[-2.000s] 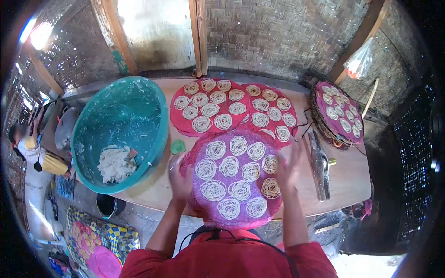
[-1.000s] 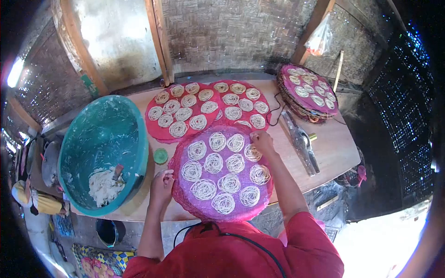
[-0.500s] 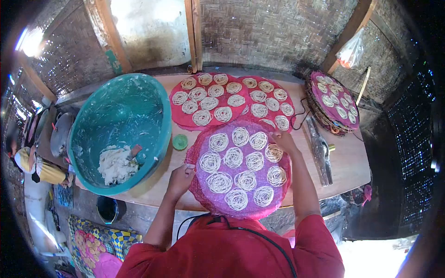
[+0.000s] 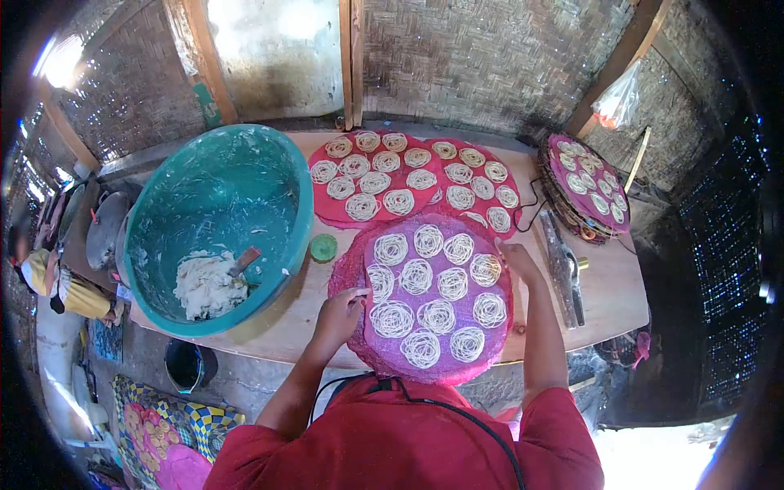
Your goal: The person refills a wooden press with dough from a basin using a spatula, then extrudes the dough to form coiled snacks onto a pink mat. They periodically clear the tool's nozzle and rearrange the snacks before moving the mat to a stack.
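A round purple cloth [image 4: 412, 363] with several pale noodle-like spirals lies on red mesh cloths at the table's front edge. My left hand [image 4: 337, 317] rests at the left side of it, fingers extended toward a spiral near that edge. At the upper right rim is my right hand [image 4: 519, 263], its fingers close together against the cloth's edge; whatever is between them is too small to make out. Two red cloths with more spirals, a left one [image 4: 327, 214] and a right one [image 4: 523, 184], lie behind.
A large teal basin [image 4: 300, 204] holds white dough and a wooden-handled tool. Beside it sits a small green dish [image 4: 323, 248]. A metal tool [image 4: 561, 269] lies right, near a stacked tray [image 4: 555, 196]. Part of another person [image 4: 82, 298] shows far left.
My left hand has moved right and slightly inward over the purple cloth, its fingers now more extended. My right hand has shifted slightly outward and down. The view has shifted a little.
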